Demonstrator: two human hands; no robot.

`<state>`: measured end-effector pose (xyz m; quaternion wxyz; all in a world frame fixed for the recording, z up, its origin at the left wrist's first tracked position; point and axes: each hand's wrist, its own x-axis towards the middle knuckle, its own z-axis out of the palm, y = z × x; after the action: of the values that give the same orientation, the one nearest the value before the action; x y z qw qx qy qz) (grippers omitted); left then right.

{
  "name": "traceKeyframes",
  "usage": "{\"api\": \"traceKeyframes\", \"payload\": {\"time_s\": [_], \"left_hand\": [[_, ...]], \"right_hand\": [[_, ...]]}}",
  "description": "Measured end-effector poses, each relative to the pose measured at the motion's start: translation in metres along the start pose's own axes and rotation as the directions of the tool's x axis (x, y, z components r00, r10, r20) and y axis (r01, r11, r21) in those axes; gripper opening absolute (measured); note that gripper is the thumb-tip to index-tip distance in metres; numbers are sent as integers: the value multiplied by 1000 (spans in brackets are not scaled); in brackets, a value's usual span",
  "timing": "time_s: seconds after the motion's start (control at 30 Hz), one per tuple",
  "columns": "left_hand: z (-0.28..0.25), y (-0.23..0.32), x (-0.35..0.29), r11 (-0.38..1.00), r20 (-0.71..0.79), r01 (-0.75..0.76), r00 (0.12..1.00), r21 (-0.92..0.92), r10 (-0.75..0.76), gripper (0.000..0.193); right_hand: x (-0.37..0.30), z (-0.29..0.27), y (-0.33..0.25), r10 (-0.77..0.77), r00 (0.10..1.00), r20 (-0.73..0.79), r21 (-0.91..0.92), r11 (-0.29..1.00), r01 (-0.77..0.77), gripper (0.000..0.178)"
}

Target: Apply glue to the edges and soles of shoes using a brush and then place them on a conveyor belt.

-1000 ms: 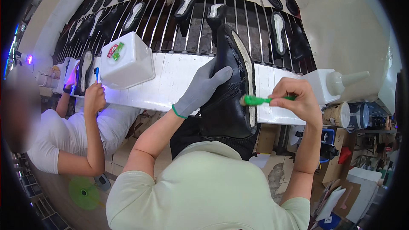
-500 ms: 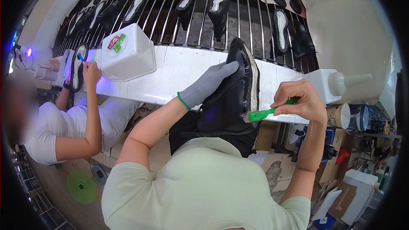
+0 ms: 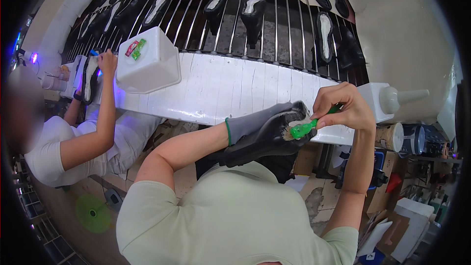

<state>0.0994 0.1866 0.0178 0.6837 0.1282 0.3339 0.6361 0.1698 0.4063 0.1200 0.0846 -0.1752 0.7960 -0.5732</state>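
My left hand (image 3: pixel 248 125), in a grey glove with a green cuff, grips a black boot (image 3: pixel 260 149) lying sideways above my lap. Its fingers are partly hidden along the boot. The boot's underside, with a pale patch, faces right. My bare right hand (image 3: pixel 346 108) pinches a green-handled brush (image 3: pixel 303 129). The bristles touch the underside at the boot's right end; whether that is toe or heel, I cannot tell.
A white bench (image 3: pixel 221 91) runs across ahead, bearing an upturned white tub (image 3: pixel 149 64) and a white container (image 3: pixel 380 100) with a spout. Beyond, a metal-bar rack (image 3: pixel 289 29) carries black boots, soles up. At left a co-worker (image 3: pixel 83 137) brushes another sole.
The boot has turned from upright to sideways, its underside swinging toward the right hand. My left hand moved down and rightward with it. The brush shifted slightly right and stays against the boot.
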Motion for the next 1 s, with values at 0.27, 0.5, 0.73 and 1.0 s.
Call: {"api": "traceKeyframes", "payload": {"time_s": [0.27, 0.5, 0.73, 1.0], "left_hand": [[19, -12, -28, 827, -61, 38, 998, 561, -5, 52], [11, -30, -12, 841, -51, -84, 990, 535, 131, 47], [-6, -40, -8, 832, -28, -193, 970, 519, 242, 42], [-34, -27, 19, 819, -9, -296, 939, 491, 344, 39]], "right_hand": [[12, -6, -1, 47, 999, 23, 48, 998, -48, 17], [19, -9, 7, 74, 995, 64, 108, 991, -81, 18], [6, -8, 15, 47, 992, 117, 107, 992, -59, 19], [-5, 14, -7, -119, 969, -216, -91, 991, 102, 19]]}}
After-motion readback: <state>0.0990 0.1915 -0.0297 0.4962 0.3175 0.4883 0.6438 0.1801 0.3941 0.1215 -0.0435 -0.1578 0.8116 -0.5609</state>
